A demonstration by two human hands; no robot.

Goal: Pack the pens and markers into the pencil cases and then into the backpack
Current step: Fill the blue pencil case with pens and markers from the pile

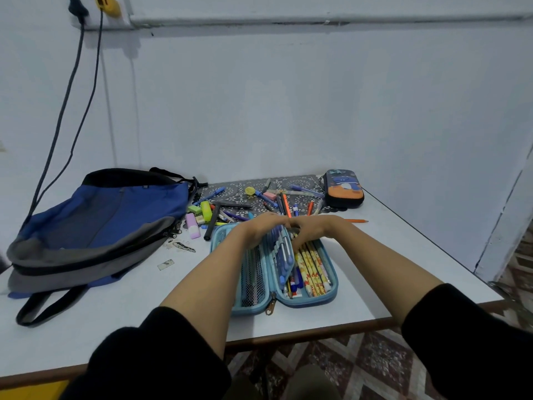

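Note:
A light blue pencil case lies open on the white table in front of me. Its right half holds yellow patterned pencils; its left half has a mesh pocket. A middle flap carrying blue pens stands up between the halves. My left hand grips the flap's far end from the left. My right hand meets it from the right, fingers curled on the flap's top edge. Loose pens and markers lie scattered behind the case. A blue and grey backpack lies flat at the left.
A second, dark pencil case with an orange cartoon print stands shut at the back right. Erasers and highlighters lie near the backpack. Two cables hang down the wall at the left. The table's front edge is close to me.

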